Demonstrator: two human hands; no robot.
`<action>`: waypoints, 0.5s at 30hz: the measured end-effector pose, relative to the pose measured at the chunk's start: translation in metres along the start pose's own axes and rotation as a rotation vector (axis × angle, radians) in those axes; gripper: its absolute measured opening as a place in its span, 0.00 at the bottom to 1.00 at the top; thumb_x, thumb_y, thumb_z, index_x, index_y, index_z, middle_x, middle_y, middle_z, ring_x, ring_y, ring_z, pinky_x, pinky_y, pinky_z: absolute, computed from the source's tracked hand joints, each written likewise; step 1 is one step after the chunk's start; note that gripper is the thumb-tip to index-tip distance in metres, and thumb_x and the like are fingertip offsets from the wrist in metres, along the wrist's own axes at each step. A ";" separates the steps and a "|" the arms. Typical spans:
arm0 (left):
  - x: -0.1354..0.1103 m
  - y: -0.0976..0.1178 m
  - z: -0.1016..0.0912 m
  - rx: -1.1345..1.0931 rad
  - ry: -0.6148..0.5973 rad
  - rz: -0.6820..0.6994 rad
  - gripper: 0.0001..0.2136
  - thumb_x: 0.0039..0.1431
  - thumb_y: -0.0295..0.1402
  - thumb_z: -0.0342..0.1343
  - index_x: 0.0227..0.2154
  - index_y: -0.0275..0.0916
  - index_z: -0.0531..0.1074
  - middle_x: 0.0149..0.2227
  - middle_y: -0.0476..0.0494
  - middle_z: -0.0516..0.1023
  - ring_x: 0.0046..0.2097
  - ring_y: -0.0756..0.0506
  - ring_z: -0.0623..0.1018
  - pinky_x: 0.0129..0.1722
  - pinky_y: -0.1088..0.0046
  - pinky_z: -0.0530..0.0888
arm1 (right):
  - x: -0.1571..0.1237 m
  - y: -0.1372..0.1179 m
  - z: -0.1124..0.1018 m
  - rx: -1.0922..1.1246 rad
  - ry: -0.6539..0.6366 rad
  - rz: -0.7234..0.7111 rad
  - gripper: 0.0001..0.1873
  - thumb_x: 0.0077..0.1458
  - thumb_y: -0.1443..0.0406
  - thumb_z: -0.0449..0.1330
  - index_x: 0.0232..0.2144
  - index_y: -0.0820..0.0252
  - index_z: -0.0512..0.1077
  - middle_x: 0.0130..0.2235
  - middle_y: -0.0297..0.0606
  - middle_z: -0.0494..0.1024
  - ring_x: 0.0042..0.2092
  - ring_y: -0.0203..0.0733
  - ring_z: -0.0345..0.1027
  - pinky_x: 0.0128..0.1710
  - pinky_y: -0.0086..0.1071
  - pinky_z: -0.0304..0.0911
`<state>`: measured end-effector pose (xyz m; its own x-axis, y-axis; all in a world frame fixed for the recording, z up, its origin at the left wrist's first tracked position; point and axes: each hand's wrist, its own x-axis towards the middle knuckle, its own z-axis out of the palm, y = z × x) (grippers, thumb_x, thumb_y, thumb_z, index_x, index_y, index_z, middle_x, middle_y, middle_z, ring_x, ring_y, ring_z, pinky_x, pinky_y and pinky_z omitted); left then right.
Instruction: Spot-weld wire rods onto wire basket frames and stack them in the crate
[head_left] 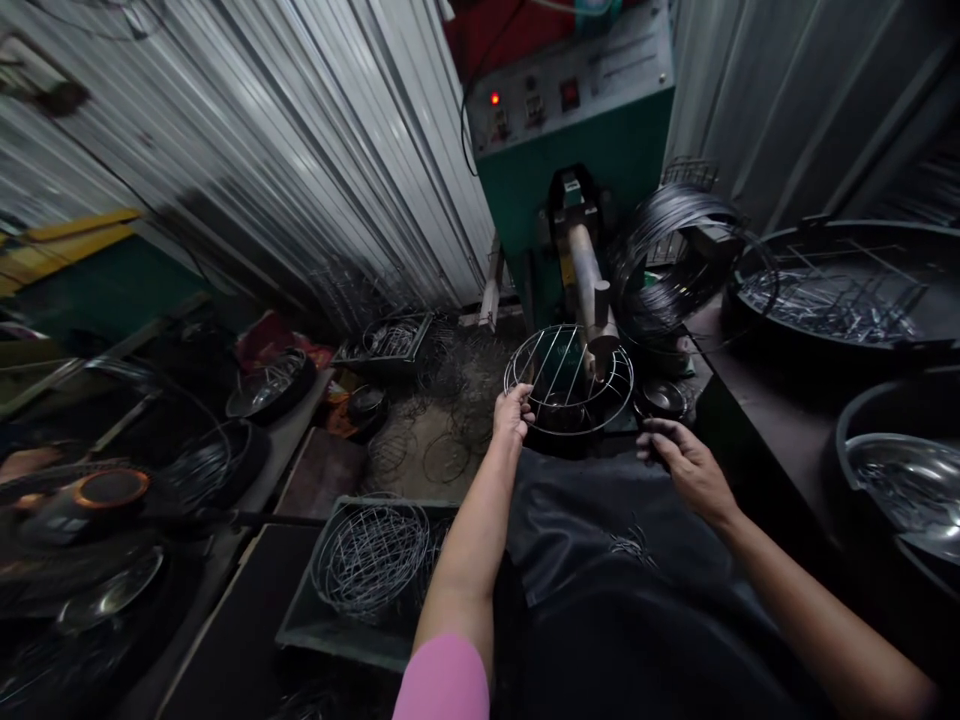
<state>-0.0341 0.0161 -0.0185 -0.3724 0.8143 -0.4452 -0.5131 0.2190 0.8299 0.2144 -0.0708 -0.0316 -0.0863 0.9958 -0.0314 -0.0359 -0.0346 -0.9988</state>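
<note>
My left hand (514, 412) is closed on the near-left rim of a round wire rack (561, 368), a metal ring with parallel bars across it. The rack's far-right side sits at the tip of a machine's metal arm (589, 270); whether they touch I cannot tell. My right hand (688, 465) is to the right of the rack, apart from it, with thumb and fingers pinched together. Anything between those fingertips is too small and dark to name. Below the hands, a dark apron (570, 510) covers my lap, with several short wire pieces (630, 543) on it.
A green machine (510, 200) with a lit red lamp (494, 99) stands ahead. Right of its arm sits a wire coil (675, 260), beside a large pan (840, 345) of wire pieces. At lower left, a tray (300, 630) holds round wire racks (373, 555).
</note>
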 end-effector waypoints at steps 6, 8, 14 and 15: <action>0.000 0.001 0.001 -0.005 -0.010 0.024 0.20 0.31 0.31 0.64 0.23 0.39 0.55 0.18 0.61 0.54 0.16 0.60 0.53 0.14 0.83 0.47 | 0.046 -0.002 0.032 -0.132 -0.050 -0.121 0.20 0.50 0.48 0.55 0.34 0.58 0.67 0.30 0.38 0.75 0.30 0.40 0.70 0.27 0.32 0.65; 0.001 0.003 0.002 -0.006 -0.017 0.048 0.20 0.30 0.30 0.64 0.24 0.39 0.56 0.18 0.61 0.55 0.16 0.59 0.54 0.15 0.83 0.46 | 0.054 0.001 0.036 -0.210 -0.046 -0.104 0.19 0.50 0.49 0.55 0.34 0.58 0.68 0.28 0.37 0.75 0.27 0.40 0.69 0.24 0.31 0.63; 0.002 0.008 0.009 -0.026 -0.003 0.082 0.22 0.28 0.30 0.64 0.27 0.39 0.57 0.19 0.60 0.56 0.16 0.60 0.54 0.15 0.84 0.46 | 0.064 -0.006 0.037 -0.187 -0.039 -0.068 0.16 0.50 0.54 0.55 0.35 0.58 0.68 0.30 0.39 0.77 0.28 0.41 0.71 0.22 0.30 0.62; 0.002 0.008 0.010 -0.030 0.000 0.078 0.21 0.28 0.30 0.63 0.27 0.39 0.57 0.19 0.60 0.55 0.16 0.60 0.53 0.15 0.84 0.45 | 0.065 -0.008 0.037 -0.173 -0.038 -0.069 0.15 0.50 0.54 0.55 0.35 0.58 0.68 0.31 0.38 0.77 0.29 0.41 0.71 0.23 0.30 0.63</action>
<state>-0.0310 0.0250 -0.0093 -0.4123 0.8281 -0.3799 -0.5060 0.1387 0.8513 0.1727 -0.0088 -0.0246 -0.1272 0.9912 0.0356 0.1285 0.0520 -0.9903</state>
